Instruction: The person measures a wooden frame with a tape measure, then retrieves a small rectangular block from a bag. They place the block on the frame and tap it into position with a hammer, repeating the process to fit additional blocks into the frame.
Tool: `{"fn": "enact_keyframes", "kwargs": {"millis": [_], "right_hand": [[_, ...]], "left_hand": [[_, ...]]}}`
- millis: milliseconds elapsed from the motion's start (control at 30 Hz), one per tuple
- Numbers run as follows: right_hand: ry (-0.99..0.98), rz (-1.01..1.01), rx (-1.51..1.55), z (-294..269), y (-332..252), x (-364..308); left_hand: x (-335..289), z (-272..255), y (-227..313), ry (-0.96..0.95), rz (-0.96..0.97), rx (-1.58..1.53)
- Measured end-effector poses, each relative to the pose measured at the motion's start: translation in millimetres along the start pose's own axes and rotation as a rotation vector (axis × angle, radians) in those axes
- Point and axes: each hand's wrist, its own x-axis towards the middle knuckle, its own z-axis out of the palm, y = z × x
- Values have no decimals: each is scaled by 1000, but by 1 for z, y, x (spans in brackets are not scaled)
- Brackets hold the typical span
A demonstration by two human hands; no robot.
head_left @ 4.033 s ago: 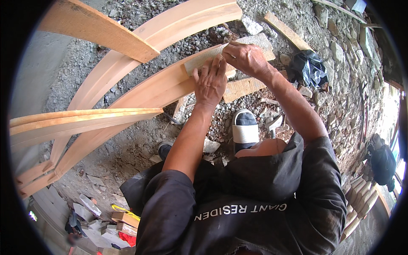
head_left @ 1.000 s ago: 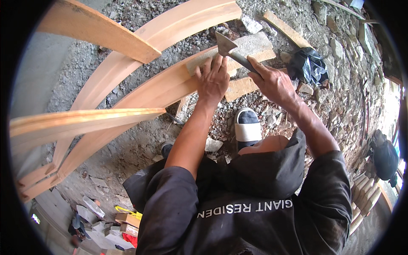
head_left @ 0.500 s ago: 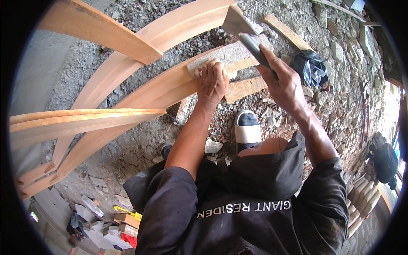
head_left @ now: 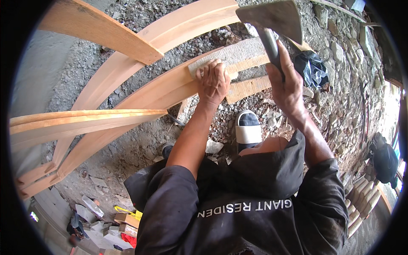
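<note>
My left hand [head_left: 212, 83] has its fingers curled over the near end of a rough grey-stained board [head_left: 238, 53], pressing it against a curved wooden frame [head_left: 165, 91]. In my right hand [head_left: 289, 87] is the dark tubular handle of a hatchet [head_left: 274, 17]. Its broad metal blade is raised above the board's far end, apart from it. A paler wooden strip [head_left: 250, 63] runs along the board's near side. Below that lies a flat wood offcut [head_left: 248, 89]. The left palm is hidden from view.
A second curved frame [head_left: 106, 80] arches behind. Planks [head_left: 102, 32] and stacked boards [head_left: 85, 121] jut in from the left. Rubble covers the ground, with a black plastic bag [head_left: 312, 70] on it. My sandalled foot [head_left: 248, 131] is close to the offcut.
My right hand has lifted the hatchet up and to the right, and its blade now shows broadside. The left hand has stayed almost in place on the board.
</note>
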Motion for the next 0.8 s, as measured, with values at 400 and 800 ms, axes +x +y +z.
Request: {"fn": "enact_keyframes", "kwargs": {"millis": [400,800], "right_hand": [[-45,99,21,5,8,-14],[-82,102,-43,-4,-5,14]], "left_hand": [[2,-2,2,-7,2,29],[-2,-1,-1,-11,-11,-1]]}}
